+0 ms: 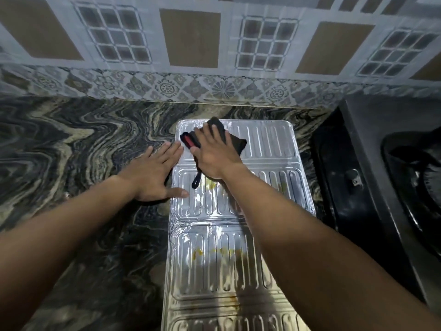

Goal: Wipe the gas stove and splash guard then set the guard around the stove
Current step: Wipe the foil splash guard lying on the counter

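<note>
My right hand (214, 157) flat, fingers spread, pressing cloth (236, 142) half-hidden beneath it on guard's (269, 144) far panel, left hand (155, 174) flat across guard's left edge, guard lying flat on counter (71, 151), near end cropped, stove (372, 187) beside it, dim, cut off.

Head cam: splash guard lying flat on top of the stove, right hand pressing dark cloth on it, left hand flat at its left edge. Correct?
Not quite. Head view shows the splash guard flat on the counter, left of the stove, not on it. Rest holds: right hand presses the dark cloth on it, left hand flat at its left edge.
</note>
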{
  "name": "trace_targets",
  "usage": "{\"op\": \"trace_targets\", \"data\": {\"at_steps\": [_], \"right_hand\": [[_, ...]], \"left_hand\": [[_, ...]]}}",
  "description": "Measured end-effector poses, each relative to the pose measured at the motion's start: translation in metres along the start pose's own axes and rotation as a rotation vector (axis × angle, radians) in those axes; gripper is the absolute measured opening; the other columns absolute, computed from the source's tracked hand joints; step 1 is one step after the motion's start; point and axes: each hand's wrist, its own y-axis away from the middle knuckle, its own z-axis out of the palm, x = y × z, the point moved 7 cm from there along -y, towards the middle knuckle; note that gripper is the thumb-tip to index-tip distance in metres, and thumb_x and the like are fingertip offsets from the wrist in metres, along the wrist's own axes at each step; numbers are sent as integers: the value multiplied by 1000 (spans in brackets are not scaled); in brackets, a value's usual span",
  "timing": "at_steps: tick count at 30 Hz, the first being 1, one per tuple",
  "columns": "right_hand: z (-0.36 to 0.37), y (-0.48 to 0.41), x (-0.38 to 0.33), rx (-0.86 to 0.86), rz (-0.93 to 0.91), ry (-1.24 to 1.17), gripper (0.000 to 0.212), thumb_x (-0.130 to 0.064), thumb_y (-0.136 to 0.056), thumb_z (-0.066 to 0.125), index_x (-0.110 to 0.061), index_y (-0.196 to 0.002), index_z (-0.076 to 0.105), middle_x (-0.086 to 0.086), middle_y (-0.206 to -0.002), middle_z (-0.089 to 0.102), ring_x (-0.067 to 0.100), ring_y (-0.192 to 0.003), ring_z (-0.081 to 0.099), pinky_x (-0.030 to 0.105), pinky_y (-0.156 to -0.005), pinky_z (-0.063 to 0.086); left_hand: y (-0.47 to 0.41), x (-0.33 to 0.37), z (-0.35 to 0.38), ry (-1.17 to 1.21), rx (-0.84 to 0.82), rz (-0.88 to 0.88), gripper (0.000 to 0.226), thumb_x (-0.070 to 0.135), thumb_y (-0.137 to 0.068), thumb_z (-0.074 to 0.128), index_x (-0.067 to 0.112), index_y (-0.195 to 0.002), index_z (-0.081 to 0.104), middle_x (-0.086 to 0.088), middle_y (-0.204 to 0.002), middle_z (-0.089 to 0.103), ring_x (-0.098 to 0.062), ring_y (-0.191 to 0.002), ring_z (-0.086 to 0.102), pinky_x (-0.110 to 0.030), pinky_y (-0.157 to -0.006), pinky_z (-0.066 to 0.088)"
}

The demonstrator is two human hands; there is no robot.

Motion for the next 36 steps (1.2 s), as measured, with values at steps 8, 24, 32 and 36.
{"op": "trace_targets", "data": {"at_steps": [8,24,32,36], "right_hand": [[-12,50,106,24,323,-53,65,-53,-104,11,-24,-158,-9,6,-164,-19,24,-150,-20,50,-120,-12],[35,142,85,-103,590,-189,73,-61,-99,8,-25,-151,-28,10,-154,-41,32,-141,-38,61,-111,-21],[34,148,80,25,568,-186,80,-60,-100,11,-11,-152,-24,11,-160,-30,29,-146,-30,59,-115,-18],[34,144,63,36,485,-116,73,-53,-104,13,-8,-156,-12,12,-163,-21,30,-149,-22,58,-117,-14]], "left_hand": [[1,1,-1,24,-31,-11,123,96,-69,29,25,-153,-25,8,-158,-34,-11,-148,-23,-44,-124,-6],[21,20,-12,-6,44,-20,119,92,-73,23,16,-157,-14,-1,-164,-18,-18,-152,-15,-46,-124,-2],[52,28,15,48,-32,-31,144,106,-50,35,24,-155,-22,5,-159,-30,-16,-149,-25,-48,-122,-10],[49,28,16,61,-37,-31,145,105,-50,38,24,-155,-21,6,-159,-29,-16,-149,-25,-50,-122,-9]]}}
